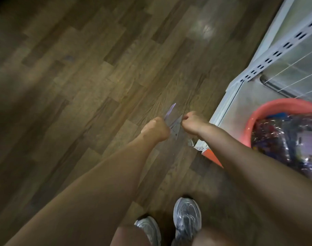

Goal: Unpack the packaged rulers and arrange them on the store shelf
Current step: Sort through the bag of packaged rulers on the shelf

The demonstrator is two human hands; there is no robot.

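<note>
While left hand [157,129] and right hand [192,125] both clench one clear ruler pack [172,120], unpacking seems unfinished; arranging on the shelf [249,103] remains.

free passage: the wood floor [80,86] lies open to the left and ahead of the left hand [156,128] and right hand [194,124], which grip a clear packet [172,119]. right side blocked: white shelf frame [276,54], a red basin [256,119] of wrapped goods on its deck, wire dividers [293,64] behind it.
</note>
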